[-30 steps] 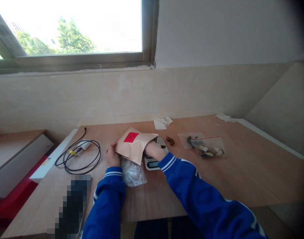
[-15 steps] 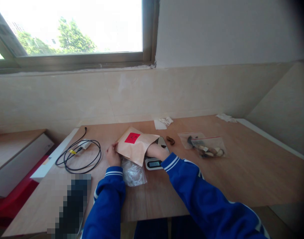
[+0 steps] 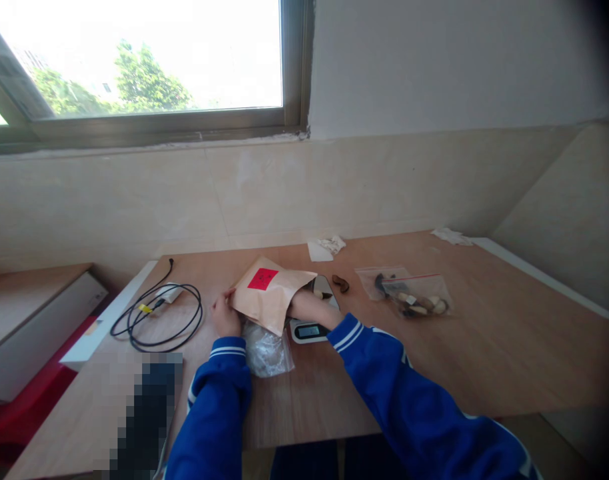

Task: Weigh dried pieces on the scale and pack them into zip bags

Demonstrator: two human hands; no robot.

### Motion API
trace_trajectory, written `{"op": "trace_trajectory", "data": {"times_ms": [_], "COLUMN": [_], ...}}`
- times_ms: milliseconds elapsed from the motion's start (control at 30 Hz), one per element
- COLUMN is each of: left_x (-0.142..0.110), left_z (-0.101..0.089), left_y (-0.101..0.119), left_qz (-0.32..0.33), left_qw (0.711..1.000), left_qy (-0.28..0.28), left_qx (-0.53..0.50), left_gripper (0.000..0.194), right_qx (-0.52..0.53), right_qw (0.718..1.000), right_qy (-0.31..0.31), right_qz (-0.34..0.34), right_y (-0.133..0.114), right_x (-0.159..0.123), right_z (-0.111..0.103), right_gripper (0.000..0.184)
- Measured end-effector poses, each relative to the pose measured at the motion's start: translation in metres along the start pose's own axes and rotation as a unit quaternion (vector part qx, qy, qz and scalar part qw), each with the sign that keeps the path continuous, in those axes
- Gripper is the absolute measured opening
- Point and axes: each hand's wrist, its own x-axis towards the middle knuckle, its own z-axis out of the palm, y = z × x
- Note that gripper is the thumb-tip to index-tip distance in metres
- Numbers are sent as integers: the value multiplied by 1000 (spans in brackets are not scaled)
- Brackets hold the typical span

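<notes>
A brown paper bag with a red label lies on its side, its mouth facing right. My left hand pinches the bag's left, closed end. Into the mouth reaches my right hand; its fingers are hidden inside the bag, so what they hold does not show. Under the wrist sits a small digital scale with a lit display, and a dark and pale piece lies on its plate. A clear plastic bag lies below the paper bag. One brown curved dried piece rests just right of the scale.
Two zip bags with dark and pale dried pieces lie to the right. A coiled black cable with a white adapter is at left, above a pixelated dark object. Crumpled tissue lies by the wall.
My right hand has moved slightly farther left into the paper bag. More of the piece on the scale's plate now shows. My left hand keeps its grip on the bag.
</notes>
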Motion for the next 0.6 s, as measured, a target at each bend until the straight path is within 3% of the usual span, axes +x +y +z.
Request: {"op": "trace_trajectory", "data": {"times_ms": [133, 333, 467, 600], "left_x": [-1, -2, -3, -4], "left_z": [-3, -4, -6, -12], "left_y": [3, 3, 8, 16], "left_qz": [-6, -25, -51, -85], "left_qw": [1000, 999, 997, 994], "left_qy": [-12, -10, -12, -23], "left_qx": [10, 22, 47, 71], "left_gripper": [40, 35, 35, 37], "right_qx": [19, 12, 39, 168], "right_qw": [999, 1000, 991, 948], "right_qy": [-38, -3, 129, 250], "right_qz": [-27, -3, 27, 106], "right_y": [-9, -31, -39, -24], "right_x": [-5, -13, -27, -37], "right_z": [-3, -16, -32, -54], "right_gripper": [40, 20, 13, 25]}}
